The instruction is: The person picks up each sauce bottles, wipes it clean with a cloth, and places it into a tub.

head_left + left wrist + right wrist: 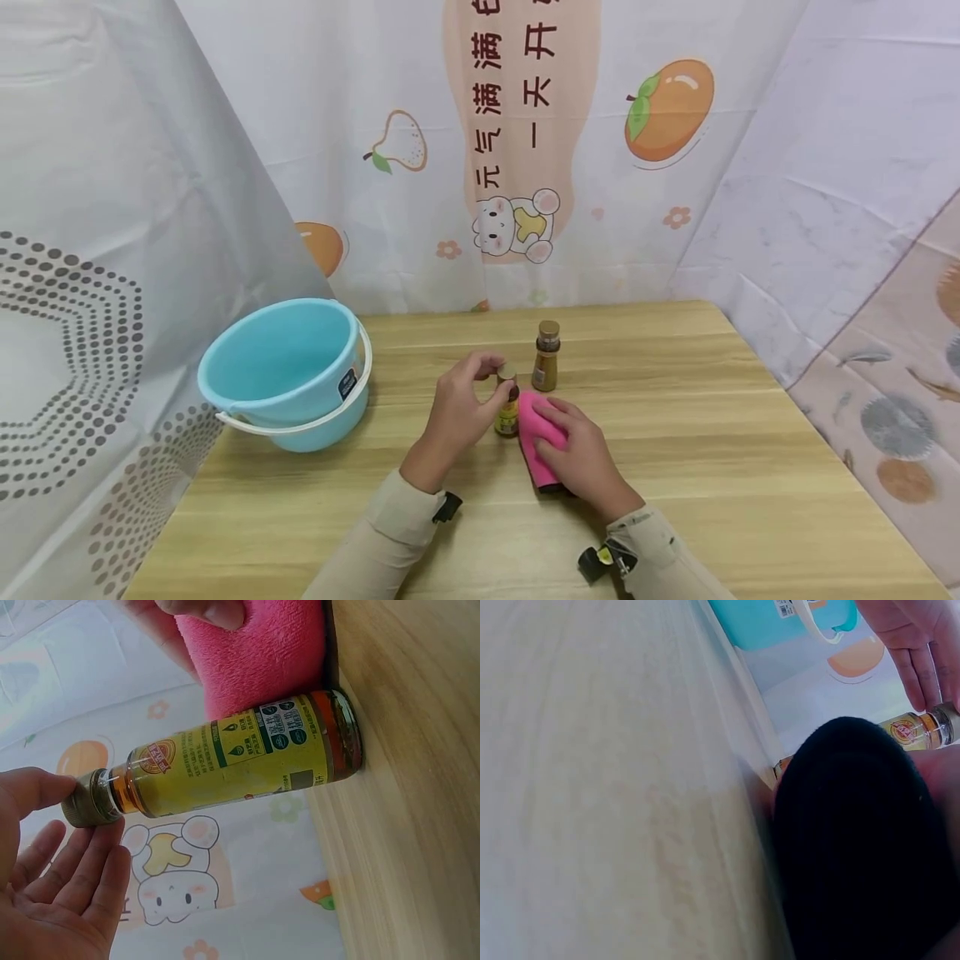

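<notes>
At the middle of the table, a small glass bottle (507, 417) stands upright, with a yellow-green label and a brownish-gold cap. My left hand (459, 410) pinches that cap between thumb and fingers; the left wrist view shows the thumb on the cap (91, 799). Just right of the bottle, my right hand (583, 450) grips a pink plush item (542, 433) with a black underside, resting on the table. Its pink side is against or very near the bottle. The right wrist view is largely filled by the item's black rounded end (859, 840); its exact kind cannot be told.
Behind the pink item stands a second bottle (547, 367), brownish with a gold cap. A light blue bucket (277, 408) with a white handle sits at the table's left. Printed curtains (420, 75) hang along the back and sides of the wooden table (712, 467).
</notes>
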`<state>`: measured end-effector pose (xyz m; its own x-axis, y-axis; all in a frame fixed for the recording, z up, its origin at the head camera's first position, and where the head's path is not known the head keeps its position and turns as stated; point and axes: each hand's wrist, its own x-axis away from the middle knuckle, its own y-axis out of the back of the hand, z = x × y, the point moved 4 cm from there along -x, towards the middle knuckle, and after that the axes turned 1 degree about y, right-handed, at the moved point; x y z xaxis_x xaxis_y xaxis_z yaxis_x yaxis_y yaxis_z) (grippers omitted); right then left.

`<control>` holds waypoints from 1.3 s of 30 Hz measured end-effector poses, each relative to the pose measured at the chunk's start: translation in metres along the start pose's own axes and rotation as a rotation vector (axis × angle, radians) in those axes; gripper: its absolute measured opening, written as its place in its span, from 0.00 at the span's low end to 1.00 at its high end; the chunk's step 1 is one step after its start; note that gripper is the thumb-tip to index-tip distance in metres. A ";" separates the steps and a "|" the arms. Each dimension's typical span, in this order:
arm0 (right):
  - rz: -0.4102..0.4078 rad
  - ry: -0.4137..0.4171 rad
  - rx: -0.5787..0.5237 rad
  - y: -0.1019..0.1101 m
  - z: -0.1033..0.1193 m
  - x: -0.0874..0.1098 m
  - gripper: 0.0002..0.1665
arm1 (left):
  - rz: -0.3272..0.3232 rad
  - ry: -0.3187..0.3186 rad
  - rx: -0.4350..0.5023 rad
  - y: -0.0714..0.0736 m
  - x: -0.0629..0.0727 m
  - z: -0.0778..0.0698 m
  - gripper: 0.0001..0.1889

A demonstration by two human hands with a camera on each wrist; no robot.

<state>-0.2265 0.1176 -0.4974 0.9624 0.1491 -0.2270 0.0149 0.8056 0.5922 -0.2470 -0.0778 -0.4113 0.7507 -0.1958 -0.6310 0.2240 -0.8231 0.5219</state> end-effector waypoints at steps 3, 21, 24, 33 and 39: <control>0.012 -0.021 0.012 0.001 -0.002 0.001 0.32 | 0.000 -0.007 -0.018 -0.002 0.000 -0.001 0.16; -0.047 0.075 -0.012 0.000 0.002 0.000 0.32 | -0.054 0.025 -0.068 0.000 0.001 0.001 0.15; -0.094 0.134 -0.028 0.003 0.006 0.001 0.33 | -0.048 0.025 -0.073 0.001 0.001 0.001 0.15; -0.185 0.265 -0.137 0.008 0.011 0.002 0.34 | -0.007 0.022 -0.034 0.001 0.001 -0.002 0.14; -0.197 0.313 -0.200 0.010 0.015 0.003 0.35 | 0.019 0.032 -0.013 0.000 0.000 -0.002 0.14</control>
<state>-0.2192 0.1179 -0.4809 0.8171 0.1234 -0.5631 0.1074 0.9271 0.3591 -0.2455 -0.0763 -0.4103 0.7746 -0.1939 -0.6021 0.2172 -0.8125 0.5411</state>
